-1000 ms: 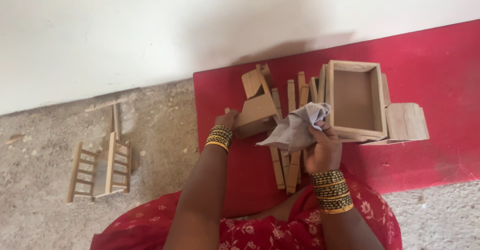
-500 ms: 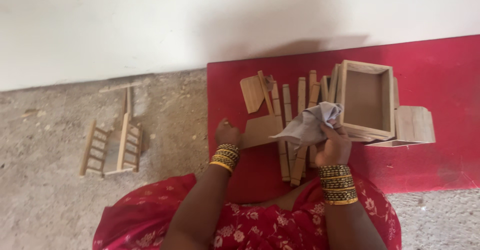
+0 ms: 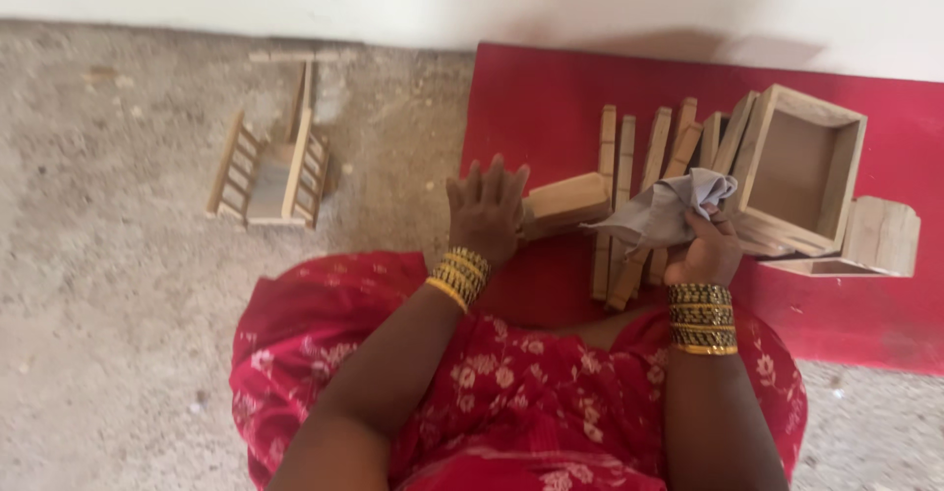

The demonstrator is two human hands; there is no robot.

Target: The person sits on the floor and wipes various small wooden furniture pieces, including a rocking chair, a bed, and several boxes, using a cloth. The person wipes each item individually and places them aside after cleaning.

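Observation:
My left hand rests flat with fingers spread at the left edge of the red mat, touching the end of a flat wooden piece. My right hand grips a grey cloth bunched over several upright wooden slats lying on the mat. An open square wooden box stands tilted just right of the cloth, with another wooden box behind it at the right.
A small wooden ladder-like rack lies on the rough concrete floor to the left. A white wall runs along the top. My red flowered garment fills the lower middle.
The view has shifted right and closer. My left hand has opened flat at the mat's edge; the wooden piece now lies by it. My right hand still holds the cloth.

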